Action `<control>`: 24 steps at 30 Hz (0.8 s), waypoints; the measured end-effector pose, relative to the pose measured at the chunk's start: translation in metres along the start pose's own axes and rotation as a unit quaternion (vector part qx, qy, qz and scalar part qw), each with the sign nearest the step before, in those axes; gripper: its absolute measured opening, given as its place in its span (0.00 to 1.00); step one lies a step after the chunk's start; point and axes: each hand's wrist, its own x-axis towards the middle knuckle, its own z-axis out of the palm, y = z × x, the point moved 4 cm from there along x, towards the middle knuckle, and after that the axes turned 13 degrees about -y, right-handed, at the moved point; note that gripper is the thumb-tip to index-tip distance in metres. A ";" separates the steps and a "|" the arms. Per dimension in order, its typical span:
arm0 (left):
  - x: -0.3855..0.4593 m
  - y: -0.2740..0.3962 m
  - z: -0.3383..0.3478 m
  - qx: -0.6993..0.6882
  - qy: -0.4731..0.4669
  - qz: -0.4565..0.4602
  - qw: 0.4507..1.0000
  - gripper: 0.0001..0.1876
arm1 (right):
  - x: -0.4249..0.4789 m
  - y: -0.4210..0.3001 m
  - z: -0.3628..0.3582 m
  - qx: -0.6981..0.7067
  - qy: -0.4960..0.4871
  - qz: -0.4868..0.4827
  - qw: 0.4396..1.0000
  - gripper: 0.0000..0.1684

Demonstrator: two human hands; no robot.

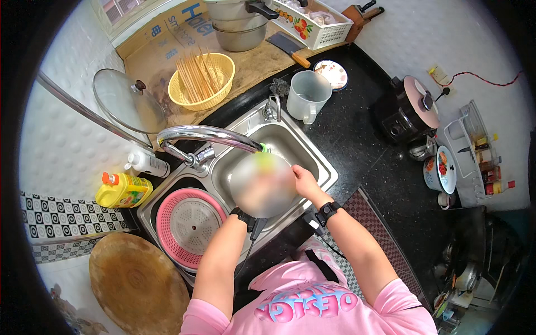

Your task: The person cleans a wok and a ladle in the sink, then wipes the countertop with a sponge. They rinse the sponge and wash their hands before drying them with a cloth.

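Observation:
A round vessel (261,207), probably a bowl or pot, is held over the steel double sink (328,178); a blur covers most of it. My right hand (309,182) grips its right rim, thumb on top. The left forearm reaches to its near left side, but the blur hides my left hand, so its grip cannot be made out. Directly above the vessel ends the chrome gooseneck faucet (209,133), with a green nozzle (264,148) at its tip. In the left basin sits a pink plastic colander (167,224) with a perforated metal plate (194,226) in it.
Dish soap (125,190) and a white bottle (148,164) stand left of the sink. Behind it are a yellow basket (228,77) of chopsticks (194,81), a plastic jug (307,94) and a cleaver (287,44). A round wooden board (138,284) leans at left; an electric cooker (404,106) is at right.

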 end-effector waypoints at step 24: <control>0.013 -0.008 0.043 -0.355 0.004 -0.049 0.934 0.19 | -0.028 -0.068 0.013 -0.197 0.028 -0.144 0.969 0.07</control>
